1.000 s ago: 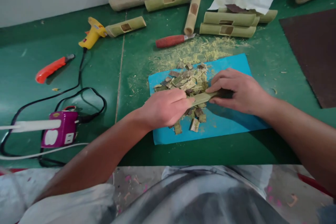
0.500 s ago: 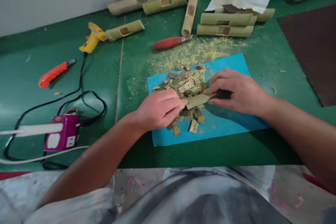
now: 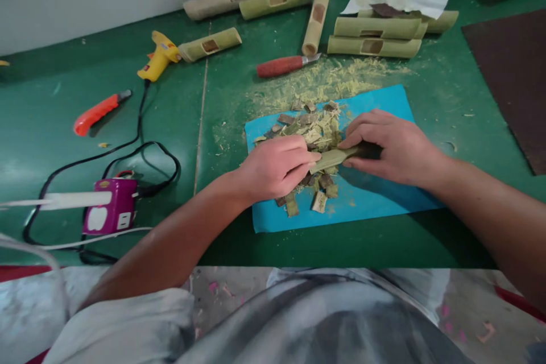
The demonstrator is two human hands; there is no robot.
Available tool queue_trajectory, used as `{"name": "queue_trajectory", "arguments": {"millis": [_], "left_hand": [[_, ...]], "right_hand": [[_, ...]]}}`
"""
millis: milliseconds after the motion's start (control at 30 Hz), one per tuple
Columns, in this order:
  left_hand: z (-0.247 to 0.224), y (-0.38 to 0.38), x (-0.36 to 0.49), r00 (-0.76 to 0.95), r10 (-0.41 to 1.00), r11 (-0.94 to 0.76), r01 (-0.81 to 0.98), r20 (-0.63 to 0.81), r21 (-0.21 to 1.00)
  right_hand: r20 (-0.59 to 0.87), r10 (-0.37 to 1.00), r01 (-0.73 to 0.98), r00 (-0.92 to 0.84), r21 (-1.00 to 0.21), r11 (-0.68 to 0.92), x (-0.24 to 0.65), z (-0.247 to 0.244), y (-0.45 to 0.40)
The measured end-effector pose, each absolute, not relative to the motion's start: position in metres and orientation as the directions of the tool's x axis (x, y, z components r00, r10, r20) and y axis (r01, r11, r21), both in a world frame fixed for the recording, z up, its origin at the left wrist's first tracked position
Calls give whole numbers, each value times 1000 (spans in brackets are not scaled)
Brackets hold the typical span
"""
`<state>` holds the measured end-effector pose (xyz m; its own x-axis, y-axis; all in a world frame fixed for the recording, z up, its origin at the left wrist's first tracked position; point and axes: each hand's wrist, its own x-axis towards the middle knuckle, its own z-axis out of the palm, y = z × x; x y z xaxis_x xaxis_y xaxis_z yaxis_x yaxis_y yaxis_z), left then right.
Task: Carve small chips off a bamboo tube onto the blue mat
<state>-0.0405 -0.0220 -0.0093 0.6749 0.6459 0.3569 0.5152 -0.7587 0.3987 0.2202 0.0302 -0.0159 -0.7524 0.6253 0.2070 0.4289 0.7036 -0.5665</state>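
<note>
A flat greenish bamboo strip (image 3: 330, 160) is held between my two hands, above a blue sheet (image 3: 384, 205). My left hand (image 3: 279, 166) pinches its left end. The fingertips of my right hand (image 3: 390, 145) grip it near its right end, which lies partly in shadow under the palm. Beneath and around the strip, a heap of bamboo chips and shavings (image 3: 318, 131) covers the left half of the sheet. Several brown and green pieces (image 3: 319, 201) lie in front of the strip.
Behind the sheet lie a red-handled knife (image 3: 281, 66) and notched bamboo tubes (image 3: 375, 47). To the left are a yellow glue gun (image 3: 157, 57), an orange cutter (image 3: 96, 115) and a purple power socket (image 3: 110, 205) with cables. A dark mat (image 3: 512, 79) lies right.
The view has shifted, so the table items appear slightly further right. My left hand has slid right along the strip, closer to my right hand. Both hands keep their hold.
</note>
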Motion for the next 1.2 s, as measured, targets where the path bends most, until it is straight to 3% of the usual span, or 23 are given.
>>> {"name": "queue_trajectory", "arguments": {"millis": [167,400,600,800,1067,1200], "left_hand": [[-10,-28,-42,634,643,-763,575,429,295],[0,-29,-50,520,653,-733,616,550,288],[16,-34,-58,315,731,-614,690,605,383],[17,-48,-55,125,821,-467,708,556,530],[16,-54,-48,-44,844,-365,683,534,633],[10,-48,-39,-92,853,-322,682,514,657]], "right_hand": [[217,603,449,-767,-490,747,221,-14,26],[213,630,549,-747,-338,765,246,-5,28],[196,590,545,-784,-240,804,262,-6,35],[96,599,586,-795,-130,800,264,-8,35],[161,529,451,-833,-357,818,259,0,25],[232,627,530,-743,-368,764,249,-3,16]]}}
